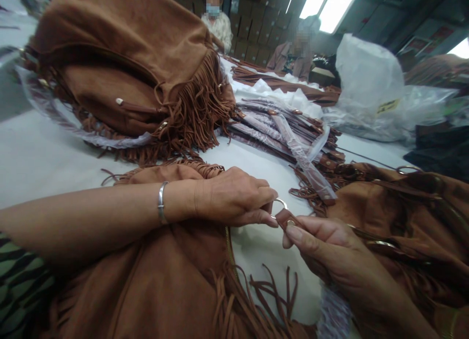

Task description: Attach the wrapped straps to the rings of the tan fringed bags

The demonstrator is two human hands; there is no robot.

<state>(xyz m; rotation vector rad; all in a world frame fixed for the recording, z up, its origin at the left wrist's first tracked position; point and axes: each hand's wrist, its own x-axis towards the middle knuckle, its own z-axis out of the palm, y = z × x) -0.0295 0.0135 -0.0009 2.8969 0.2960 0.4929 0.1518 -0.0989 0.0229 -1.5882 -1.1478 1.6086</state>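
My left hand [238, 196], with a silver bracelet at the wrist, pinches a metal ring [281, 207] between thumb and fingers. My right hand [326, 241] grips the end of a brown leather strap [284, 218] that passes through this ring; a round metal stud shows beside the right thumb. Plastic wrapping [334, 309] hangs below my right hand. Under my left forearm lies a brown fringed suede bag [157, 275] with a zipper edge.
A large fringed bag [124, 31] stands at the upper left. Wrapped straps [271, 129] are piled at centre. Another brown bag [370, 202] lies right, with clear plastic bags [370, 80] behind. Two people are across the table [40, 158].
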